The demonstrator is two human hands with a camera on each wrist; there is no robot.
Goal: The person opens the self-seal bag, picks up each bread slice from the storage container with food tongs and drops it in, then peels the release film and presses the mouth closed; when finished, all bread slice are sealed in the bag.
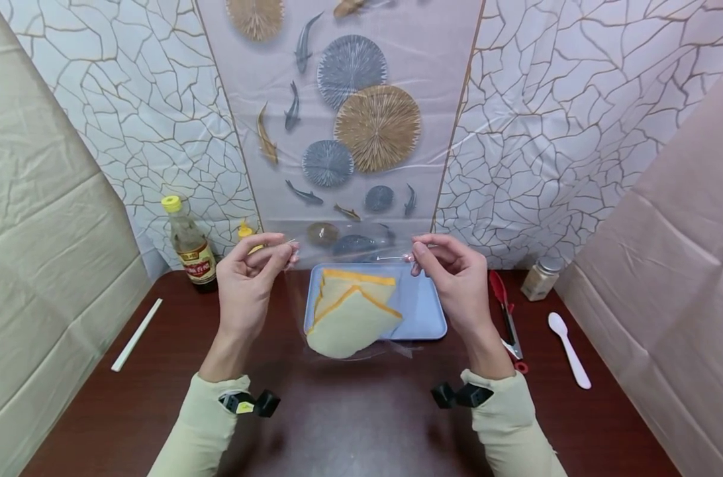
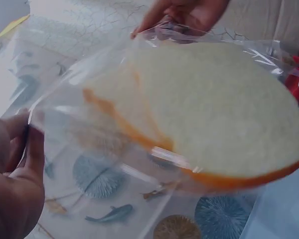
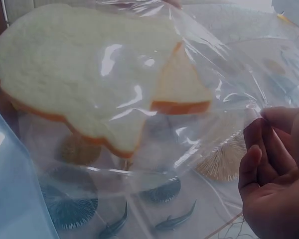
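A clear plastic bag (image 3: 184, 154) hangs between my hands with bread slices (image 1: 352, 324) inside it, pale with orange-brown crusts. My left hand (image 1: 248, 285) pinches one upper corner of the bag between thumb and fingers. At the opposite corner my right hand (image 1: 459, 281) pinches the rim the same way, so the top edge is stretched across. The bread hangs low in the bag, tilted, one slice overlapping another. Beneath and behind it lies a light blue tray (image 1: 427, 315), partly covered from sight by the bread.
On the left stand a sauce bottle (image 1: 196, 255) with a yellow cap and a smaller yellow-topped bottle (image 1: 245, 230), partly behind my hand. White chopsticks (image 1: 136, 334) lie nearer. On the right are red-tipped tongs (image 1: 508, 318), a spice jar (image 1: 541, 279) and a white spoon (image 1: 569, 350).
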